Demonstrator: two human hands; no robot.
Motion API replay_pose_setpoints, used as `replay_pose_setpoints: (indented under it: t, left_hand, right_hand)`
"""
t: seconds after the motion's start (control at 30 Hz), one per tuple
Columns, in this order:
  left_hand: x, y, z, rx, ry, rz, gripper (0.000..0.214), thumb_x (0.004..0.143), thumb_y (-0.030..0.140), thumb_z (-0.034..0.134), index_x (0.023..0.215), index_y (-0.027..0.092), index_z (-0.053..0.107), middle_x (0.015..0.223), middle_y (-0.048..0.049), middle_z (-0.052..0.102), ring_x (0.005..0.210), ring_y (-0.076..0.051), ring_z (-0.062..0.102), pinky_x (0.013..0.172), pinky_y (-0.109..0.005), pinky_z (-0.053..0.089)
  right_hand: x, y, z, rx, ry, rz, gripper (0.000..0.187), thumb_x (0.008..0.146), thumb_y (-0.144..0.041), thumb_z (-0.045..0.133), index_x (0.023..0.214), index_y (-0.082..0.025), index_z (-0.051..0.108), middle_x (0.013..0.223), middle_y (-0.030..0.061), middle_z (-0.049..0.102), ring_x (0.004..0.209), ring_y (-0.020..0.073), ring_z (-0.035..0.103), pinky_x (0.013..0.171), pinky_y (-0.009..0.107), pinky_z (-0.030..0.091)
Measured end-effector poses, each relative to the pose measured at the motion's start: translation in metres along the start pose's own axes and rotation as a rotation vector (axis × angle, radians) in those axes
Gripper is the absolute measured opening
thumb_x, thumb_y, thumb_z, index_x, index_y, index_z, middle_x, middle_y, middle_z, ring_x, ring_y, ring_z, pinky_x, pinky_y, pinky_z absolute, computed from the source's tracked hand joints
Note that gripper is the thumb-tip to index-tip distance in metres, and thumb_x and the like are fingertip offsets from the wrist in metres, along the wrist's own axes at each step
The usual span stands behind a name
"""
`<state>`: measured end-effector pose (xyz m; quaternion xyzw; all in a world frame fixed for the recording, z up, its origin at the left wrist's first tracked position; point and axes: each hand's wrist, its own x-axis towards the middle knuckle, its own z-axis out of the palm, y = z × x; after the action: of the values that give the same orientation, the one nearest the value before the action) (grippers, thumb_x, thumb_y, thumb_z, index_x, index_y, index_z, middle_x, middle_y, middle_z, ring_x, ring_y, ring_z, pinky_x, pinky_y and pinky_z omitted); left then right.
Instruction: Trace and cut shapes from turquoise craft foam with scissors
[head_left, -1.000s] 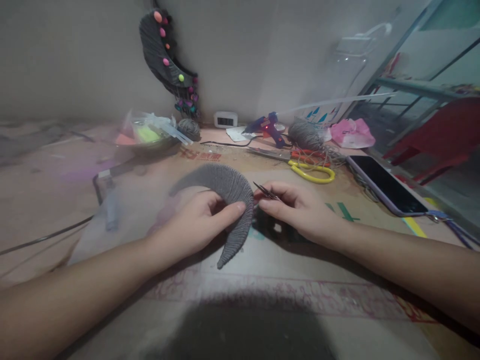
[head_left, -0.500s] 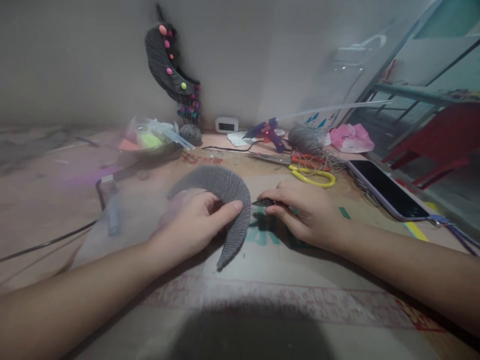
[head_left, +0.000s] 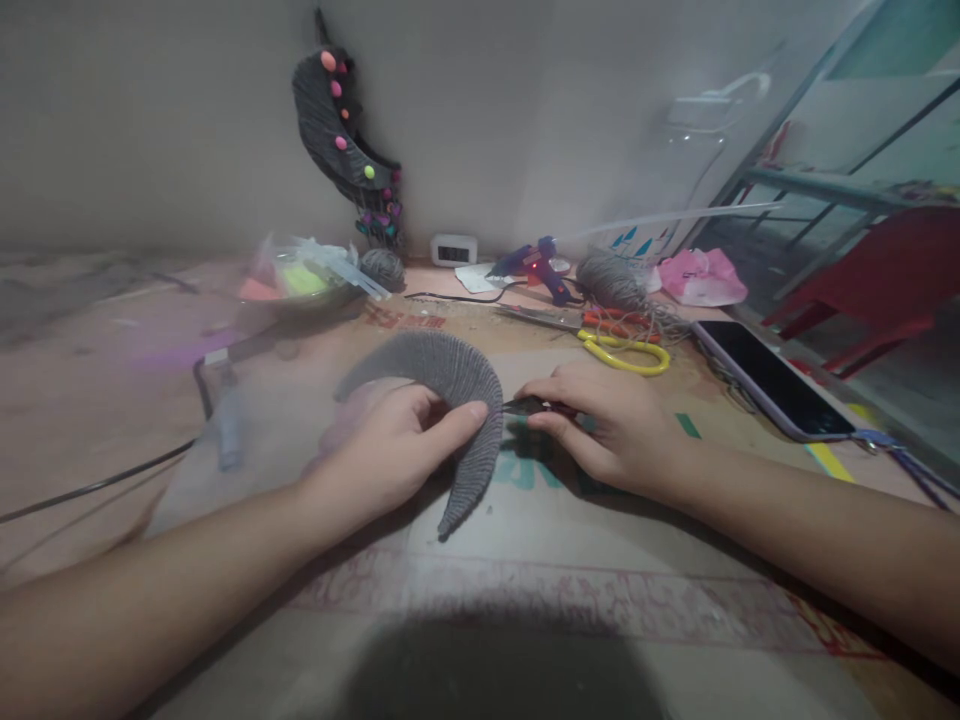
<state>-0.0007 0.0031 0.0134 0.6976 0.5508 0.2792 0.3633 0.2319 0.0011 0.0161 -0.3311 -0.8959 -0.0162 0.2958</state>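
A crescent wrapped in grey yarn point(head_left: 469, 375) lies at the middle of the table, its lower tip pointing toward me. My left hand point(head_left: 397, 430) is closed on its inner curve, thumb pressed on top and the other fingers hidden underneath. From the right, my right hand point(head_left: 611, 420) pinches a small dark tool with a pointed tip point(head_left: 525, 406), which looks like thread snips; most of it is hidden in the fingers. The tool's tip meets the outer edge of the crescent, level with my left thumb.
Behind stand a bowl point(head_left: 300, 292) of glue sticks and coloured pieces, a glue gun point(head_left: 536, 268) with a red light, a grey yarn ball point(head_left: 607, 278) and yellow-handled scissors point(head_left: 630, 355). A phone point(head_left: 772, 380) lies right. A decorated crescent point(head_left: 322, 110) hangs on the wall.
Almost nothing differs. The crescent's lower tip has shifted very slightly up and to the right; both hands keep their hold.
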Motion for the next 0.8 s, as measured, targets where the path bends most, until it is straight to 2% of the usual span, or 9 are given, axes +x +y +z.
replay_pose_setpoints:
  t: [0.23,0.43,0.8]
  left_hand:
    - [-0.0005,-0.0034,-0.0007,-0.057,-0.048,-0.003,0.045,0.083,0.061,0.058,0.064,0.02,0.057,0.063,-0.0007,0.06,0.057,-0.016,0.054,0.05,-0.025,0.04]
    - [-0.0017,0.0004,-0.0009,-0.117,-0.082,-0.007,0.043,0.082,0.057,0.061,0.061,0.019,0.056,0.055,0.002,0.054,0.049,-0.013,0.048,0.045,-0.024,0.036]
    - [-0.0015,0.0033,-0.0006,-0.186,-0.126,0.034,0.036,0.083,0.049,0.058,0.064,0.019,0.061,0.06,0.0009,0.058,0.053,-0.013,0.05,0.048,-0.023,0.038]
  right_hand:
    - [-0.0005,0.0013,0.001,0.038,0.011,0.007,0.024,0.1,-0.028,0.053,0.101,-0.014,0.071,0.079,0.0069,0.072,0.07,0.0176,0.061,0.067,0.029,0.046]
    - [0.0001,0.0019,0.001,0.023,0.003,-0.01,0.025,0.1,-0.028,0.052,0.1,-0.012,0.072,0.078,0.0074,0.071,0.069,0.0178,0.061,0.066,0.029,0.045]
    - [-0.0012,0.0021,0.0013,-0.047,0.035,-0.075,0.024,0.1,-0.026,0.054,0.099,-0.01,0.072,0.073,0.0061,0.067,0.065,0.0164,0.057,0.061,0.028,0.041]
